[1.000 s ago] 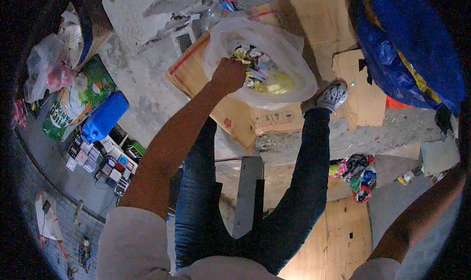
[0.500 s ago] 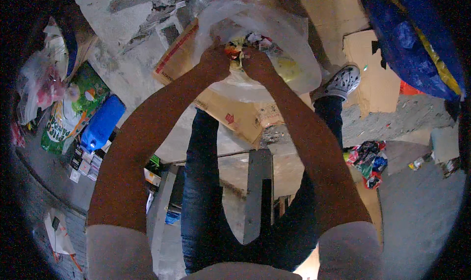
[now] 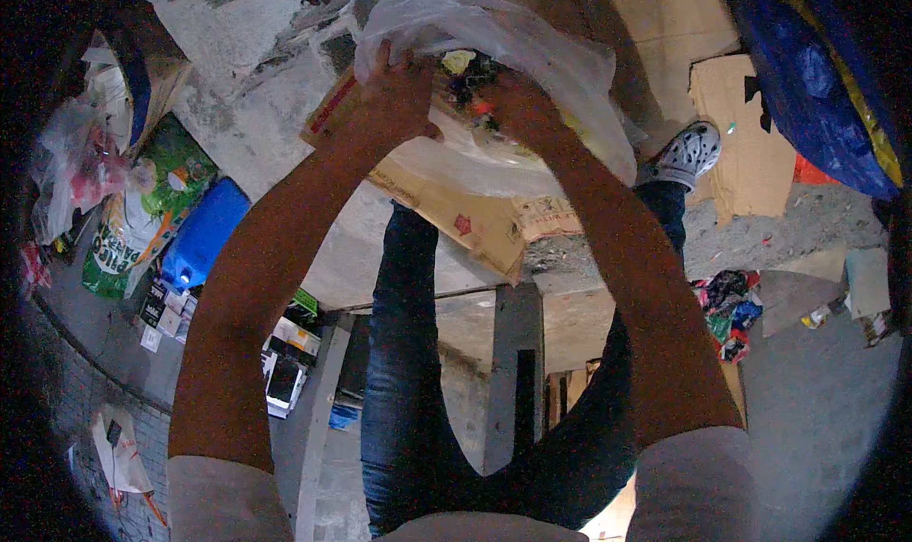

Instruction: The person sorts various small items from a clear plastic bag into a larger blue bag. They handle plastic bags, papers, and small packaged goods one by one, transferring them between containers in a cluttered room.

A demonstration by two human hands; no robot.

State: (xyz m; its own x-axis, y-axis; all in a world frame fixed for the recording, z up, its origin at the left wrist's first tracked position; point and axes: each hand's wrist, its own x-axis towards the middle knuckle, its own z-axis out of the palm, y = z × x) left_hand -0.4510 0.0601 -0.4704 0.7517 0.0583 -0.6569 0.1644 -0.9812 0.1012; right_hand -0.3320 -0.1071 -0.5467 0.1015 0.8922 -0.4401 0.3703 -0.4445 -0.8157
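Observation:
A translucent white plastic bag [image 3: 579, 114] lies with its mouth wide apart in front of me. Inside is mixed litter with dark pieces and a yellowish scrap [image 3: 458, 62]. My left hand [image 3: 397, 95] rests against the bag's left rim, its fingers and thumb spread. Inside the mouth, my right hand [image 3: 521, 110] reaches into the litter, next to a small orange-red bit [image 3: 486, 108]. The right fingertips are blurred and partly hidden, so any hold there is unclear. Under the bag lies a flattened brown cardboard box [image 3: 456, 221].
My shoe [image 3: 692, 152] stands right of the bag, by a cardboard piece [image 3: 741, 143]. A blue sack [image 3: 807, 76] is at far right, above a heap of crumpled wrappers [image 3: 730, 304]. On the left lie a green-white bag [image 3: 128, 233] and a blue container [image 3: 204, 233].
My hands were close together over the litter. They have moved apart: the left to the bag's left rim with fingers spreading, the right deeper to the right. The view has shifted slightly.

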